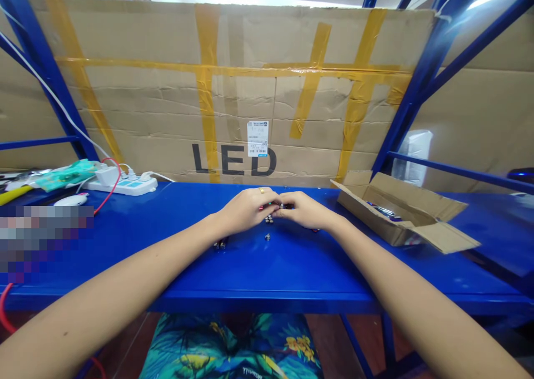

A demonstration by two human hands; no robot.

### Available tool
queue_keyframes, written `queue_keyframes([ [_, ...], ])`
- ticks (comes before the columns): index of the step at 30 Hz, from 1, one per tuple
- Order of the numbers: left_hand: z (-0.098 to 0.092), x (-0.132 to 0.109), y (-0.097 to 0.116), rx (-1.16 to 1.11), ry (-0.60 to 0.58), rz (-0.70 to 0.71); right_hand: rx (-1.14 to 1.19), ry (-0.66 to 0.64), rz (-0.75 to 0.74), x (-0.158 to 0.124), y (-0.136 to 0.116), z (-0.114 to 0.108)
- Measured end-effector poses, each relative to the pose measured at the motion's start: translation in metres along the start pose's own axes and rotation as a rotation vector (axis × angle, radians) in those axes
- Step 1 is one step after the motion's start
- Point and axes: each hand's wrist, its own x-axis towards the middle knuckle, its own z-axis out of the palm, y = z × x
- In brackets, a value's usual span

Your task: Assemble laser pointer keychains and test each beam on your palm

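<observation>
My left hand (248,209), with a ring on one finger, is closed at the middle of the blue table (167,279). Its fingertips meet those of my right hand (307,209), which is closed in a pinch. Between the fingertips a small shiny metal part (282,205) shows, too tiny to name. Specks of red and green show by my left fingers; what they belong to is hidden. Just below the hands lie several small metal parts (269,219), with a single metal piece (267,237) nearer me. More small dark and metallic pieces (219,245) lie under my left wrist.
An open cardboard box (375,223) with items inside stands at the right. At the left are a white power strip (125,185), a red cable (109,192) and a green plastic packet (69,176). A large taped cardboard sheet (167,106) closes off the back.
</observation>
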Motion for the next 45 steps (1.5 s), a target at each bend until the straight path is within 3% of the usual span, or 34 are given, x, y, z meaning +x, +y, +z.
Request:
queue_keyframes([
  [11, 0.0064, 0.0005, -0.0005, -0.057, 0.035, -0.058, -0.331, 0.13, -0.153, 0.0003, 0.001, -0.0024],
  [16, 0.0067, 0.0, -0.0014, -0.046, 0.015, -0.055, -0.316, 0.114, -0.179, 0.0012, 0.0045, -0.0007],
  [24, 0.0083, -0.0003, -0.002, -0.026, 0.042, -0.024, -0.34, 0.245, -0.251, 0.0003, 0.0024, -0.0023],
  [35, 0.0053, -0.0013, -0.0005, 0.022, 0.103, 0.031, -0.218, 0.254, -0.162, 0.0022, 0.0048, -0.0012],
  [45, 0.0058, -0.0008, 0.0013, 0.042, 0.104, 0.001, -0.301, 0.297, -0.256, 0.0012, 0.001, -0.0019],
])
